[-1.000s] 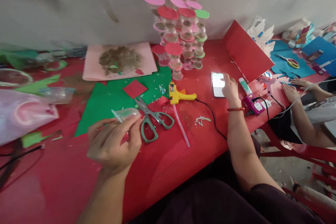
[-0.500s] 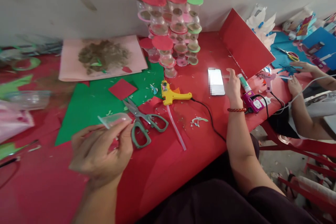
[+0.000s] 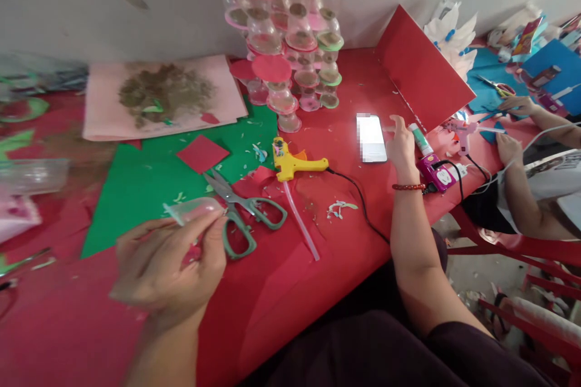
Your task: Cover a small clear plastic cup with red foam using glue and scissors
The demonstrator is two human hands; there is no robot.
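My left hand (image 3: 170,263) is closed round a small clear plastic cup (image 3: 193,210), pinching it between thumb and fingers above the table. Just right of that hand lie green-handled scissors (image 3: 245,211), their blades near a red paper square (image 3: 203,154). Beyond them a yellow glue gun (image 3: 297,163) rests with a clear glue stick (image 3: 299,217) at its back. My right hand (image 3: 402,145) is raised at the right side of a lit phone (image 3: 374,139), fingers apart and holding nothing. Whether a fingertip touches the phone I cannot tell.
Stacked clear cups with red, pink and green discs (image 3: 285,42) stand by the wall. A red folded board (image 3: 422,66) leans behind my right hand, near a glue tube (image 3: 420,139) and a purple power strip (image 3: 436,174). A co-worker's hands (image 3: 512,127) are at the far right.
The view has shifted slightly, so most table things sit a little further left. My left hand still holds the cup; my right hand stays beside the phone.
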